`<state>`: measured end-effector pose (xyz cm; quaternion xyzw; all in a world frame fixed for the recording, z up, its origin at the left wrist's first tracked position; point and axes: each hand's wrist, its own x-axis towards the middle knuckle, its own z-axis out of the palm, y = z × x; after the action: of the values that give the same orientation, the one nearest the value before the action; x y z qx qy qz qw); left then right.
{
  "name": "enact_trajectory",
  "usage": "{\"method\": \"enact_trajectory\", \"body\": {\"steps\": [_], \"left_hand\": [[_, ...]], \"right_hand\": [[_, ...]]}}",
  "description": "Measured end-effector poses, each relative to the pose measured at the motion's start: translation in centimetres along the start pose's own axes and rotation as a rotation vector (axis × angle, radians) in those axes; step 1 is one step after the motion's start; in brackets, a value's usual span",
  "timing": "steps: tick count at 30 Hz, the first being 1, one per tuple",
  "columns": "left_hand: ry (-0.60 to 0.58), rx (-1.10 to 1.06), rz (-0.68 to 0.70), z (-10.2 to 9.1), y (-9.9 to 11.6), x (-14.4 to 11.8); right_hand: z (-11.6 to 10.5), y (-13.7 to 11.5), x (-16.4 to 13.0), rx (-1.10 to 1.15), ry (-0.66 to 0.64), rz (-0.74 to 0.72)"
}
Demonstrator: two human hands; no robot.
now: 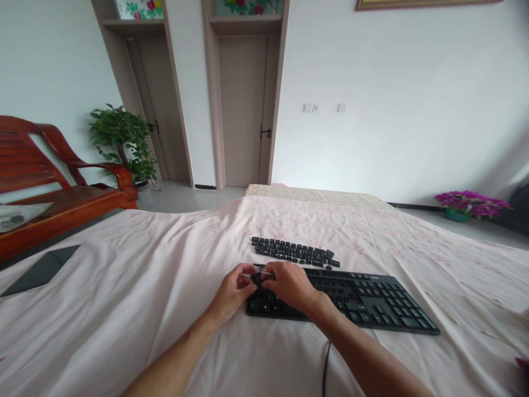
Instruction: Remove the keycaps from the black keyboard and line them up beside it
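Head view: the fingers of the right hand appear clamped on a thin silvery wire tool over the left end of a long black plastic keyboard on pale pink floral cloth; whether the left hand grips anything, I cannot tell. A slanted pull could make the wire slip, scattering the small black loose keycaps just beyond.

Keycaps lie behind the keyboard on cloth.

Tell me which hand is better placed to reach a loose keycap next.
Probably the right hand: it is over the keyboard, close to the loose keycaps, while the left hand sits at the keyboard's left end.
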<state>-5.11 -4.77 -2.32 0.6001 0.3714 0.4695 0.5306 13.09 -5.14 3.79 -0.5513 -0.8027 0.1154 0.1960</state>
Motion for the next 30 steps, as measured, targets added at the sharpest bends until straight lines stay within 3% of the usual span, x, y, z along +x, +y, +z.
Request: {"method": "enact_trajectory", "body": {"steps": [5, 9, 12, 17, 23, 30], "left_hand": [[0.011, -0.012, 0.008, 0.2, 0.0, 0.0], [0.127, -0.006, 0.014, 0.0, 0.0, 0.2], [0.21, 0.017, -0.016, -0.2, -0.4, 0.6], [0.218, 0.084, -0.014, -0.4, -1.4, 1.2], [0.227, 0.097, -0.028, -0.5, -1.6, 1.5], [0.23, 0.088, -0.047, -0.4, -1.2, 1.6]], "right_hand": [[-0.4, 0.3, 1.4, 0.015, -0.099, -0.023], [-0.5, 1.6, 3.4, 0.096, -0.128, -0.028], [-0.6, 3.2, 6.3, 0.163, -0.05, 0.057], [-0.1, 5.2, 11.8, 0.057, 0.096, 0.245], [2.0, 6.4, 15.6, -0.015, 0.101, 0.35], [3.3, 6.8, 17.2, -0.071, 0.045, 0.393]]}}
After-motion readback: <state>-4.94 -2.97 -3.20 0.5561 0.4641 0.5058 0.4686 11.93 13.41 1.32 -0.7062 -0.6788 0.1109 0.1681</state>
